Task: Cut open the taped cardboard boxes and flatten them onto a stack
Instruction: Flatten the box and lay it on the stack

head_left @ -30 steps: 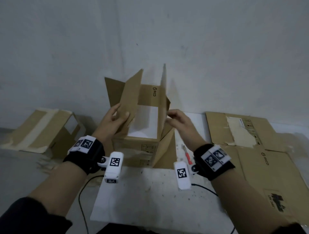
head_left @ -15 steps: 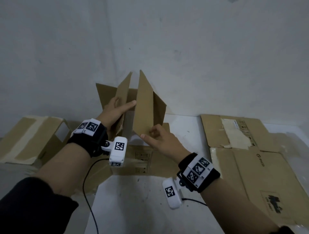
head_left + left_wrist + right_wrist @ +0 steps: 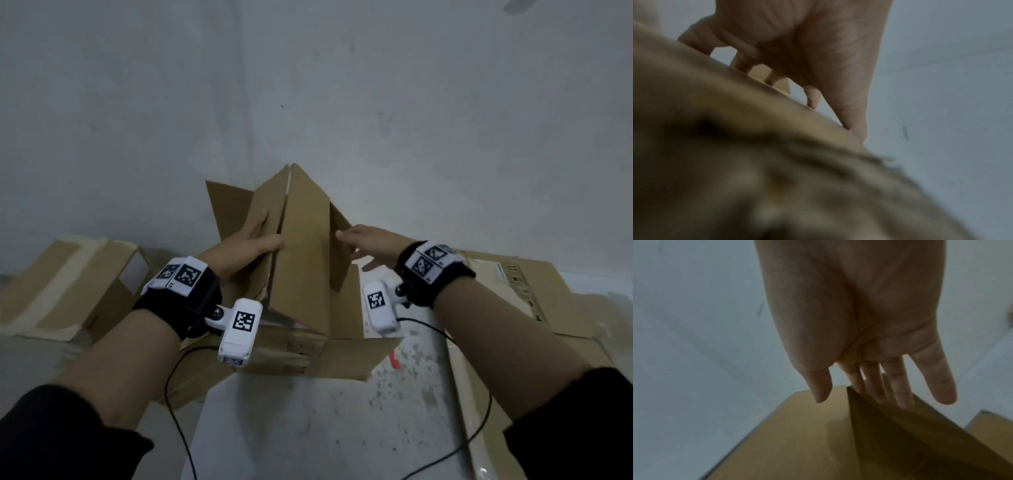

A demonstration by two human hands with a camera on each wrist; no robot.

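Both flaps have swung together since a second ago: box was open at the top with white showing inside, now its panels meet in a peak and the body is collapsing sideways. Right hand has come off the flap corner it pinched half a second ago.

Left hand: fingers over the left panel's edge, thumb on the near face, gripping it; wrist view confirms fingers hooked over the cardboard edge. Right hand: fingers straight, tips against the right flap, nothing gripped.

Step, as I read it: flattening, tape already cut. Next move likely needs the right hand pushing the right flap leftward while the left keeps the panel steady, then laying the whole thing down.

Box stands at the far edge of the white board, against the wall, between the two hands. Flat cardboard stack lies just past the board's right edge; another taped box sits off its left edge. Red cutter lies near the board's right edge, just beside the box.
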